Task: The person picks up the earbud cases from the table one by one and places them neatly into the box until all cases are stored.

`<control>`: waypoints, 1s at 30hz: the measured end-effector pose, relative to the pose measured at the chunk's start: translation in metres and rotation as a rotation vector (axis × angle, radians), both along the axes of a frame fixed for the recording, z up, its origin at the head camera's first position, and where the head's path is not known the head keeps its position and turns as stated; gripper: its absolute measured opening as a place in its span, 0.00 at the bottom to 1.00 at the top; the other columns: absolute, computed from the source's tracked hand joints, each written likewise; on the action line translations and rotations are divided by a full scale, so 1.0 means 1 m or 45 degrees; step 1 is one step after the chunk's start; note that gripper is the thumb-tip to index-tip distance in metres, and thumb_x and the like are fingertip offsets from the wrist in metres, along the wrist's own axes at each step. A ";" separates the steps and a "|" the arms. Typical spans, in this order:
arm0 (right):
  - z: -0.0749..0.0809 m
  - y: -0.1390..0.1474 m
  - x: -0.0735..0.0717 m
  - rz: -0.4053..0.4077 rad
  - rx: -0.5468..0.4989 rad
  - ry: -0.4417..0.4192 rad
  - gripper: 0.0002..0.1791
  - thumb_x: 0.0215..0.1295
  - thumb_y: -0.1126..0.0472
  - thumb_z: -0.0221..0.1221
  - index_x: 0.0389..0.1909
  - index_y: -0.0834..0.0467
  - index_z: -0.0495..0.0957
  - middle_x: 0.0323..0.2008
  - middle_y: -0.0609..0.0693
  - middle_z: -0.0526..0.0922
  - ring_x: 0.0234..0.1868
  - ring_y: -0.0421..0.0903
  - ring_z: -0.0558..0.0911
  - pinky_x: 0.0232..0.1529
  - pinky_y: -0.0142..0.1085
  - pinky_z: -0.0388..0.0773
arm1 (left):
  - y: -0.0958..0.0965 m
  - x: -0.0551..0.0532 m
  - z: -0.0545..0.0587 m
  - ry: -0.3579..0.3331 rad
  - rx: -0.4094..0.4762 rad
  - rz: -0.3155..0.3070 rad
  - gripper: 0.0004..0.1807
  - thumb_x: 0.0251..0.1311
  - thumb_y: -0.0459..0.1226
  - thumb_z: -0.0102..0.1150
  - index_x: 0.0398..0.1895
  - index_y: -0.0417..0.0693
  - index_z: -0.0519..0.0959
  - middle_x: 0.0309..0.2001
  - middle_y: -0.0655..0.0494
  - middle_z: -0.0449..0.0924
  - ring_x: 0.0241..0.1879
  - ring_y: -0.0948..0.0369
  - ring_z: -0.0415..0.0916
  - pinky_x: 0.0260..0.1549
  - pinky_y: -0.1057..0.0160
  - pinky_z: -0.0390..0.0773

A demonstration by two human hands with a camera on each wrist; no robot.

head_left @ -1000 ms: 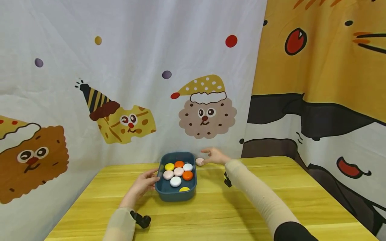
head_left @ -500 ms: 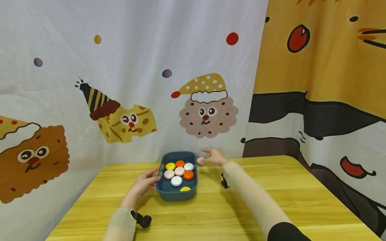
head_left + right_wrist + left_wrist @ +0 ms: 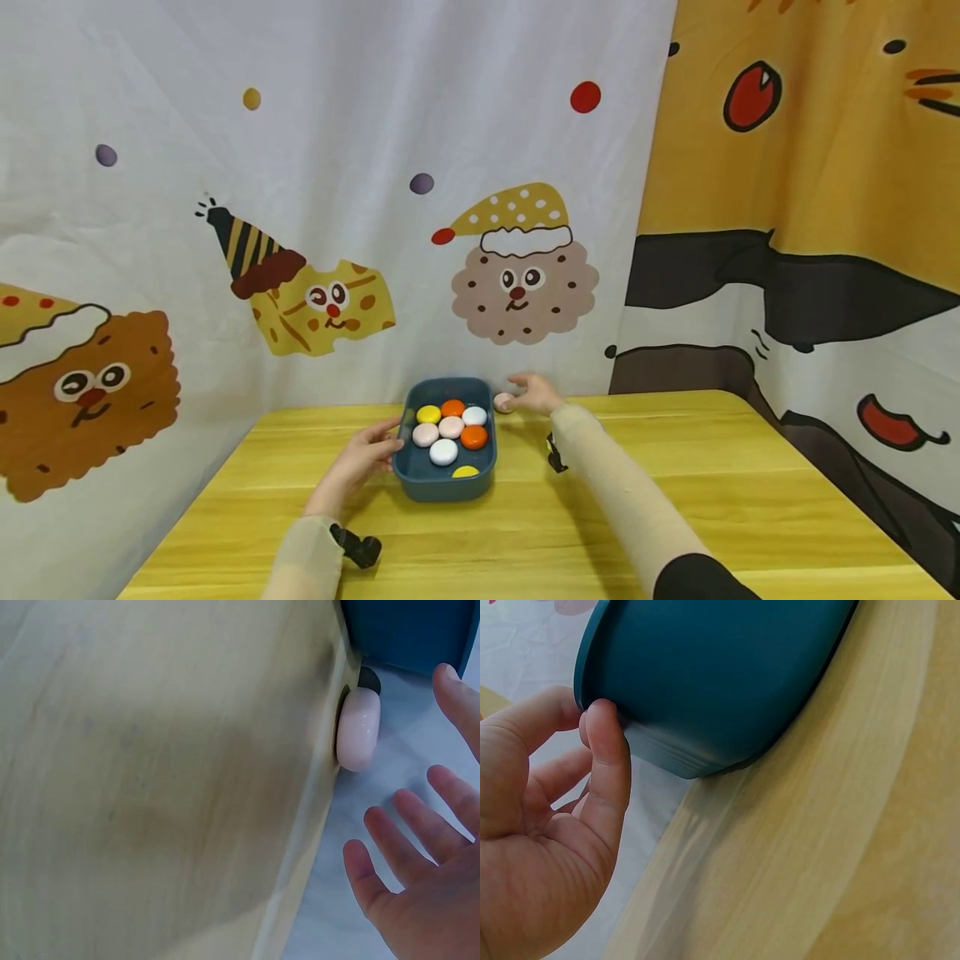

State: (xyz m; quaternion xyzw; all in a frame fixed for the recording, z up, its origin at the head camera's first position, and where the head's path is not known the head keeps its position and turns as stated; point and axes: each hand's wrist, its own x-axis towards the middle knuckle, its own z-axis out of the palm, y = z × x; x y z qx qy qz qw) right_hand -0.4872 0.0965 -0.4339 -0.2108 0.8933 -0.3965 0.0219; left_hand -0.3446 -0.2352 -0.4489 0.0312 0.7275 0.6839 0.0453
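Note:
A dark blue open-topped bin (image 3: 446, 492) stands on the table, holding several smooth rounded discs, among them a yellow disc (image 3: 428, 415), an orange disc (image 3: 474, 437), a white disc (image 3: 443, 452) and a pink disc (image 3: 451, 427). My left hand (image 3: 366, 457) grips the bin's left rim; in the left wrist view its fingertips (image 3: 602, 712) meet at the edge. A loose pale pink disc (image 3: 358, 729) lies near the table's far edge, right of the bin. Close by is my right hand (image 3: 427, 870), fingers spread and apart from that disc in the right wrist view.
The wooden table (image 3: 645, 492) ends at a white curtain (image 3: 330, 125) printed with cartoon food. A yellow and black patterned cloth (image 3: 720, 183) hangs at the right. In the right wrist view, a small dark object (image 3: 370, 679) shows beside the loose disc.
My right hand stays beside the loose pink disc with only a slight shift. The head view has turned a little to the left. My left hand and the bin keep their places.

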 end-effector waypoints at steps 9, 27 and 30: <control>-0.008 -0.005 -0.007 -0.032 -0.029 -0.037 0.37 0.51 0.58 0.72 0.62 0.68 0.72 0.58 0.66 0.75 0.59 0.61 0.73 0.58 0.52 0.70 | -0.001 0.001 0.002 0.007 -0.018 0.001 0.31 0.66 0.29 0.54 0.72 0.35 0.60 0.41 0.45 0.73 0.25 0.62 0.71 0.26 0.65 0.76; -0.018 -0.018 -0.012 -0.109 -0.019 -0.016 0.32 0.51 0.62 0.71 0.58 0.68 0.76 0.53 0.65 0.79 0.55 0.60 0.77 0.55 0.49 0.73 | 0.002 0.001 0.000 0.024 -0.019 -0.008 0.32 0.65 0.29 0.55 0.71 0.35 0.60 0.39 0.48 0.73 0.25 0.62 0.70 0.26 0.65 0.77; -0.021 -0.021 -0.015 -0.125 -0.008 -0.016 0.32 0.51 0.61 0.71 0.58 0.68 0.76 0.52 0.64 0.79 0.54 0.58 0.78 0.55 0.48 0.74 | 0.001 0.001 0.000 0.015 -0.028 -0.002 0.32 0.65 0.29 0.55 0.72 0.35 0.60 0.40 0.49 0.73 0.25 0.63 0.69 0.26 0.65 0.76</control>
